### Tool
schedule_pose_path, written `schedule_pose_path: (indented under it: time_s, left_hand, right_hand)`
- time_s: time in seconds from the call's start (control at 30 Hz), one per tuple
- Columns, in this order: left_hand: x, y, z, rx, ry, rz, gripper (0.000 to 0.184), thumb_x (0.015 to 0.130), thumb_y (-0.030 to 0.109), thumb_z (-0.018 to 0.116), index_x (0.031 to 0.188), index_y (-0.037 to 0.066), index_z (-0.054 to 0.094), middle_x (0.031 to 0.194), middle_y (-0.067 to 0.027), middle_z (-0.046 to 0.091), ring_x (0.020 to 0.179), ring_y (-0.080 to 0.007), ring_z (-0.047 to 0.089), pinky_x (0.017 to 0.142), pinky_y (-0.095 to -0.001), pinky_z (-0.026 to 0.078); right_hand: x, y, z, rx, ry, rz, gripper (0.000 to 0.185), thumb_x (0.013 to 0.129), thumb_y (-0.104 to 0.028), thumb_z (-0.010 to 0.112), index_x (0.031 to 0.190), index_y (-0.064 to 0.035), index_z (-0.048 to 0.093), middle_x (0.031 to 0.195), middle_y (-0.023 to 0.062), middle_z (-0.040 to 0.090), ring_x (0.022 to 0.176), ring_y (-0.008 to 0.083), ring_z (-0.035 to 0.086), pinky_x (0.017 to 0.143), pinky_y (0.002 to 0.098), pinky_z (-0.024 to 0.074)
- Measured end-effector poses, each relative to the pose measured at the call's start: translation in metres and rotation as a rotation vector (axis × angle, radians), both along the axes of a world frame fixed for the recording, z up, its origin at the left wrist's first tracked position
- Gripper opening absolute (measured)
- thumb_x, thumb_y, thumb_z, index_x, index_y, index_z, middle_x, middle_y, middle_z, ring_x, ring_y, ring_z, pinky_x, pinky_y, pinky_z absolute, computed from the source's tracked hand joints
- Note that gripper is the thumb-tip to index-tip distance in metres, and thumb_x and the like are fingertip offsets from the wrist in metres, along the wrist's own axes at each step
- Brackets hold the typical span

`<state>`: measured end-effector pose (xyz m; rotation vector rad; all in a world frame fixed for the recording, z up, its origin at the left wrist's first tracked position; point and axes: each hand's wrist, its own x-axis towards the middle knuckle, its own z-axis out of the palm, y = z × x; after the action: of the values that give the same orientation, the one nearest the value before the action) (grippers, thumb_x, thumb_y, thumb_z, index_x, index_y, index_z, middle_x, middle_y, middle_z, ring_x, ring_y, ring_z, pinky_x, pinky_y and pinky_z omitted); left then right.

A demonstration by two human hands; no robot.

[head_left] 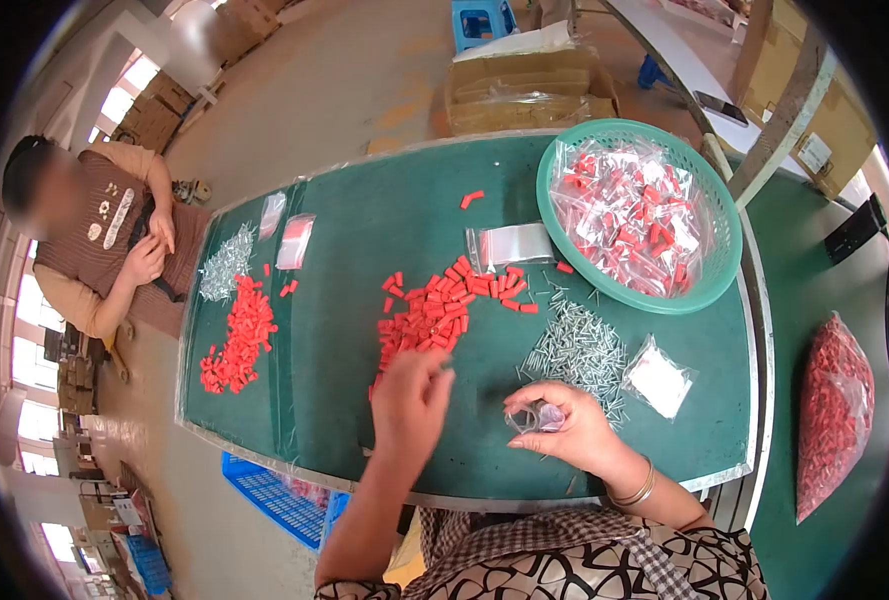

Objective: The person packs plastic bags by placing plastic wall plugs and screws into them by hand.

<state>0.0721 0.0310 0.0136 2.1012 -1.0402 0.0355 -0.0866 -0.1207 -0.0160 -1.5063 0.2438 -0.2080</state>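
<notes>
My left hand (409, 400) is over the near edge of a heap of small red plastic sleeves (429, 315). Motion blurs its fingers, and what lies under the fingertips is hidden. In my right hand (579, 430) a small clear plastic bag (536, 417) is held between thumb and fingers, its mouth facing left. Just beyond that hand lies a pile of silver screws (579, 345). A stack of flat clear bags (514, 244) rests behind the red heap. To the right of the screws sits a clear packet with white contents (659, 378).
A green basket (554, 245) full of filled bags stands at the back right of the green table (364, 200). On the left, a seated person (114, 230) is beside another red pile (239, 335) and more screws (227, 264). A blue crate (274, 500) is below the front edge.
</notes>
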Motion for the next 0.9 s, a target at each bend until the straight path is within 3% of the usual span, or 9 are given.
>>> schedule_pose_path:
  time_s: [0.03, 0.13, 0.23, 0.53, 0.63, 0.73, 0.83, 0.9]
  left_hand:
    - [0.012, -0.008, 0.004, 0.064, 0.075, 0.113, 0.025, 0.08, 0.01, 0.07, 0.103, 0.004, 0.063, 0.089, -0.0096, 0.058, 0.075, -0.0286, 0.06, 0.065, -0.0381, 0.05]
    - [0.046, -0.024, -0.016, 0.151, -0.321, 0.044, 0.028, 0.079, 0.009, 0.07, 0.105, 0.004, 0.063, 0.09, -0.0107, 0.058, 0.081, -0.0279, 0.059, 0.068, -0.0386, 0.05]
    - [0.058, -0.03, -0.031, 0.311, -0.299, -0.036, 0.024, 0.079, 0.008, 0.069, 0.101, 0.004, 0.063, 0.09, -0.0102, 0.059, 0.086, -0.0271, 0.058, 0.07, -0.0399, 0.05]
    - [0.07, -0.029, -0.039, 0.466, -0.371, -0.156, 0.009, 0.081, 0.007, 0.063, 0.09, 0.004, 0.061, 0.088, -0.0093, 0.059, 0.085, -0.0292, 0.059, 0.069, -0.0414, 0.05]
    - [0.069, -0.03, -0.033, 0.304, -0.357, -0.144, 0.012, 0.08, 0.005, 0.065, 0.091, 0.004, 0.063, 0.087, -0.0097, 0.062, 0.082, -0.0289, 0.06, 0.068, -0.039, 0.05]
    - [0.044, -0.026, -0.005, 0.119, 0.016, 0.007, 0.016, 0.079, 0.004, 0.069, 0.095, 0.005, 0.066, 0.088, -0.0107, 0.065, 0.079, -0.0285, 0.063, 0.068, -0.0357, 0.051]
    - [-0.001, -0.017, 0.025, -0.012, 0.351, -0.113, 0.023, 0.077, 0.002, 0.072, 0.099, 0.003, 0.068, 0.087, -0.0086, 0.065, 0.069, -0.0205, 0.062, 0.063, -0.0272, 0.049]
    - [-0.019, -0.019, 0.038, 0.003, 0.203, -0.311, 0.022, 0.076, 0.001, 0.072, 0.097, 0.003, 0.068, 0.088, -0.0088, 0.067, 0.069, -0.0203, 0.063, 0.062, -0.0273, 0.05]
  right_hand:
    - [0.0, 0.0, 0.002, -0.04, 0.011, 0.01, 0.043, 0.068, -0.009, 0.085, 0.106, -0.0068, 0.066, 0.099, 0.0054, 0.067, 0.093, 0.0155, 0.065, 0.083, 0.0281, 0.0509]
    - [0.001, 0.0, 0.004, -0.137, 0.025, 0.024, 0.044, 0.067, -0.007, 0.085, 0.107, -0.0069, 0.066, 0.099, 0.0049, 0.067, 0.093, 0.015, 0.064, 0.083, 0.0281, 0.0508]
    - [0.002, -0.002, 0.003, -0.14, 0.025, 0.015, 0.042, 0.068, -0.01, 0.084, 0.106, -0.0084, 0.066, 0.098, 0.0053, 0.068, 0.092, 0.0172, 0.065, 0.081, 0.0291, 0.0517]
    - [0.002, -0.003, 0.009, -0.207, 0.018, -0.001, 0.039, 0.069, -0.014, 0.083, 0.105, -0.009, 0.066, 0.097, 0.006, 0.068, 0.09, 0.0198, 0.065, 0.08, 0.0306, 0.052]
    - [0.002, -0.005, 0.01, -0.21, 0.031, -0.008, 0.042, 0.068, -0.011, 0.084, 0.106, -0.0081, 0.066, 0.099, 0.0052, 0.068, 0.092, 0.0183, 0.065, 0.081, 0.0301, 0.051]
    - [0.001, -0.006, 0.009, -0.19, 0.027, -0.045, 0.043, 0.068, -0.01, 0.084, 0.107, -0.0074, 0.066, 0.1, 0.005, 0.067, 0.094, 0.0172, 0.064, 0.083, 0.0299, 0.0505]
    - [0.002, -0.005, 0.008, -0.125, 0.012, -0.075, 0.043, 0.069, -0.01, 0.084, 0.107, -0.0069, 0.066, 0.101, 0.0051, 0.067, 0.093, 0.0174, 0.064, 0.083, 0.0305, 0.0506]
    - [0.002, -0.002, 0.002, -0.146, -0.055, -0.087, 0.042, 0.07, -0.013, 0.083, 0.108, -0.0083, 0.065, 0.099, 0.0051, 0.067, 0.091, 0.0194, 0.064, 0.081, 0.0312, 0.0509]
